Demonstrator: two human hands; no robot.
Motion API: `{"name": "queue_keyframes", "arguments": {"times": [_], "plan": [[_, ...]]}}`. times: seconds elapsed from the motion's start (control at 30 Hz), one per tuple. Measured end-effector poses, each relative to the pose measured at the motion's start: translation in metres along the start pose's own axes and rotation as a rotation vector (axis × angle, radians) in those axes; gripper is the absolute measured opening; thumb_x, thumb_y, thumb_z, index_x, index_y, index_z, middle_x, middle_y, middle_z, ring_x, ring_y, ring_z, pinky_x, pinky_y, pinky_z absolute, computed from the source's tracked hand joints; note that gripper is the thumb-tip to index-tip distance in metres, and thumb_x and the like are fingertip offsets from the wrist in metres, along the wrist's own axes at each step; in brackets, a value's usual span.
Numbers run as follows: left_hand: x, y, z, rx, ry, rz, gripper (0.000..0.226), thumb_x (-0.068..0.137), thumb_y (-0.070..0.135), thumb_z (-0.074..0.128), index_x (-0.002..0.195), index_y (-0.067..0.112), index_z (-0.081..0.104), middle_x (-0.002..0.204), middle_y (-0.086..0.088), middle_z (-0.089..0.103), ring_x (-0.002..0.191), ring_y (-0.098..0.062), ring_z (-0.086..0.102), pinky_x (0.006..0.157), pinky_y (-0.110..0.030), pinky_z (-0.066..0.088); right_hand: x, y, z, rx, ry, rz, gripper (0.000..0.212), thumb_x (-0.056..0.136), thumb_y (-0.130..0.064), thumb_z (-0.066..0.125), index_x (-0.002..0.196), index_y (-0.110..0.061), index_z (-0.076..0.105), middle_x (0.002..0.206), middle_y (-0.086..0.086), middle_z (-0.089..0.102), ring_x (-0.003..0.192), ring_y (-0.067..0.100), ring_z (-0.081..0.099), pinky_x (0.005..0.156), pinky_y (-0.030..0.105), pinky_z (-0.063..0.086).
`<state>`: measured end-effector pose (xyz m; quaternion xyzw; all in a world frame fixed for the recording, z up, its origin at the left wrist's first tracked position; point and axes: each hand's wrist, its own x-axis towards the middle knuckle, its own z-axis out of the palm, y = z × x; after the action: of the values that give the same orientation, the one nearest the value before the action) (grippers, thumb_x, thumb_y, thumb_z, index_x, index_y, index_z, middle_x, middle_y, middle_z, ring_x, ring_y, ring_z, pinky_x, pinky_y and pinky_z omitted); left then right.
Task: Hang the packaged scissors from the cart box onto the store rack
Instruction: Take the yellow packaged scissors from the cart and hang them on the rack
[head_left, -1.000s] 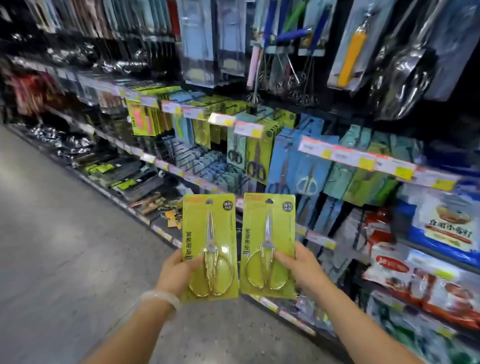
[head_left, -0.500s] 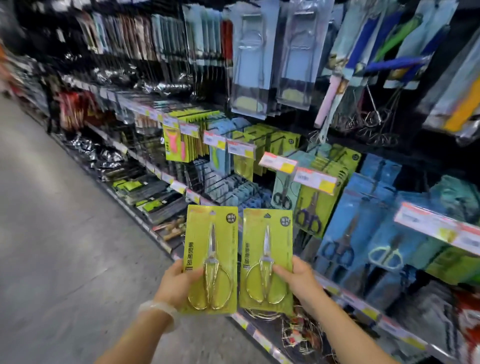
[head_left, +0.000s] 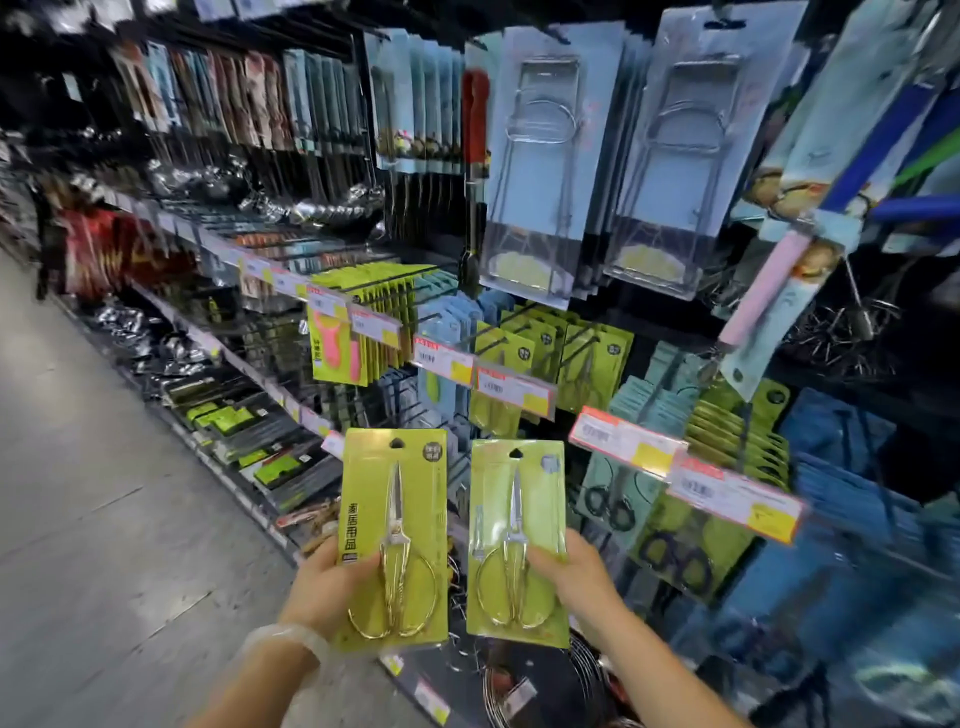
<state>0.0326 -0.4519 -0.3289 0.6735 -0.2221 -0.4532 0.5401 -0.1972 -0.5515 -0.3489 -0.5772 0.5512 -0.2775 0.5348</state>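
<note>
Two scissors packs (head_left: 393, 535) (head_left: 516, 540) upright, left hand (head_left: 332, 592), right hand (head_left: 571, 574) gripping each.

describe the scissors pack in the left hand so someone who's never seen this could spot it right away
Start at the store rack hung with carded kitchen tools, then drop to the two hands raised before it. The left hand holds the left scissors pack, a yellow-green card with gold-handled scissors pointing up. Unlike the right scissors pack beside it, it has dark characters down its left edge and sits slightly higher.
</note>
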Motion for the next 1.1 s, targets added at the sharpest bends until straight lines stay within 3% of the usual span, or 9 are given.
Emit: {"name": "queue_keyframes", "arguments": {"times": [0.13, 0.23, 0.37, 0.43, 0.57, 0.7, 0.87, 1.0, 1.1], "plan": [[0.048, 0.009, -0.018, 0.034, -0.038, -0.022, 0.014, 0.085, 0.003, 0.063, 0.089, 0.016, 0.067, 0.092, -0.010, 0.072, 0.091, -0.033, 0.067, 0.092, -0.054, 0.049, 0.032, -0.014, 0.026, -0.015, 0.041, 0.027, 0.024, 0.091, -0.016, 0.058, 0.112, -0.008, 0.052, 0.107, 0.009, 0.060, 0.103, 0.020, 0.057, 0.098, 0.037, 0.045], [0.089, 0.016, -0.038, 0.120, -0.086, -0.032, 0.012, 0.084, 0.008, 0.065, 0.092, 0.016, 0.068, 0.094, -0.008, 0.074, 0.092, -0.032, 0.067, 0.093, -0.052, 0.050, 0.057, -0.027, 0.056, -0.005, 0.081, 0.039, 0.020, 0.090, -0.019, 0.060, 0.109, -0.015, 0.055, 0.115, 0.008, 0.063, 0.105, 0.023, 0.060, 0.098, 0.041, 0.047], [0.142, 0.036, -0.070, 0.226, -0.167, -0.058, 0.040, 0.075, 0.023, 0.071, 0.113, 0.016, 0.062, 0.113, -0.007, 0.069, 0.105, -0.030, 0.063, 0.097, -0.052, 0.047, 0.088, -0.044, 0.100, 0.039, 0.157, 0.082, 0.024, 0.086, -0.025, 0.064, 0.108, -0.016, 0.057, 0.112, 0.007, 0.065, 0.103, 0.024, 0.062, 0.095, 0.046, 0.049], [0.160, 0.053, -0.079, 0.254, -0.216, -0.051, 0.035, 0.080, 0.016, 0.068, 0.114, 0.012, 0.061, 0.112, -0.008, 0.068, 0.105, -0.031, 0.062, 0.098, -0.051, 0.046, 0.097, -0.057, 0.116, 0.107, 0.200, 0.079, 0.021, 0.085, -0.025, 0.066, 0.103, -0.016, 0.059, 0.110, 0.009, 0.067, 0.102, 0.027, 0.063, 0.092, 0.045, 0.051], [0.183, 0.075, -0.091, 0.265, -0.316, -0.057, 0.012, 0.089, 0.006, 0.059, 0.093, 0.017, 0.060, 0.100, -0.007, 0.068, 0.099, -0.028, 0.062, 0.097, -0.047, 0.047, 0.109, -0.080, 0.133, 0.228, 0.293, 0.042, 0.011, 0.089, -0.015, 0.062, 0.099, -0.016, 0.056, 0.099, 0.002, 0.066, 0.094, 0.021, 0.063, 0.075, 0.027, 0.052], [0.216, 0.073, -0.097, 0.295, -0.395, -0.082, 0.033, 0.085, 0.011, 0.064, 0.118, 0.012, 0.058, 0.116, -0.009, 0.067, 0.108, -0.030, 0.062, 0.101, -0.051, 0.044, 0.121, -0.090, 0.134, 0.313, 0.402, 0.036, 0.013, 0.089, -0.012, 0.061, 0.102, -0.016, 0.059, 0.104, 0.009, 0.068, 0.096, 0.027, 0.064, 0.091, 0.043, 0.051], [0.240, 0.069, -0.093, 0.304, -0.451, -0.097, 0.033, 0.080, 0.015, 0.069, 0.112, 0.015, 0.063, 0.111, -0.010, 0.070, 0.104, -0.031, 0.064, 0.098, -0.053, 0.046, 0.127, -0.085, 0.133, 0.291, 0.441, 0.082, 0.012, 0.089, -0.012, 0.061, 0.100, -0.018, 0.060, 0.104, 0.007, 0.068, 0.101, 0.027, 0.063, 0.096, 0.047, 0.049], [0.241, 0.075, -0.085, 0.290, -0.443, -0.082, 0.024, 0.085, 0.006, 0.064, 0.109, 0.013, 0.062, 0.104, -0.008, 0.071, 0.102, -0.030, 0.064, 0.098, -0.050, 0.046, 0.127, -0.081, 0.130, 0.234, 0.434, 0.103, 0.012, 0.090, -0.012, 0.059, 0.102, -0.015, 0.056, 0.099, 0.001, 0.067, 0.090, 0.014, 0.063, 0.077, 0.025, 0.051], [0.242, 0.083, -0.082, 0.322, -0.437, -0.053, 0.023, 0.086, 0.008, 0.064, 0.109, 0.011, 0.063, 0.098, -0.006, 0.071, 0.098, -0.029, 0.064, 0.097, -0.048, 0.047, 0.132, -0.079, 0.124, 0.224, 0.431, 0.118, 0.024, 0.089, -0.016, 0.061, 0.111, -0.010, 0.056, 0.108, 0.007, 0.068, 0.100, 0.022, 0.064, 0.090, 0.037, 0.051]]}}
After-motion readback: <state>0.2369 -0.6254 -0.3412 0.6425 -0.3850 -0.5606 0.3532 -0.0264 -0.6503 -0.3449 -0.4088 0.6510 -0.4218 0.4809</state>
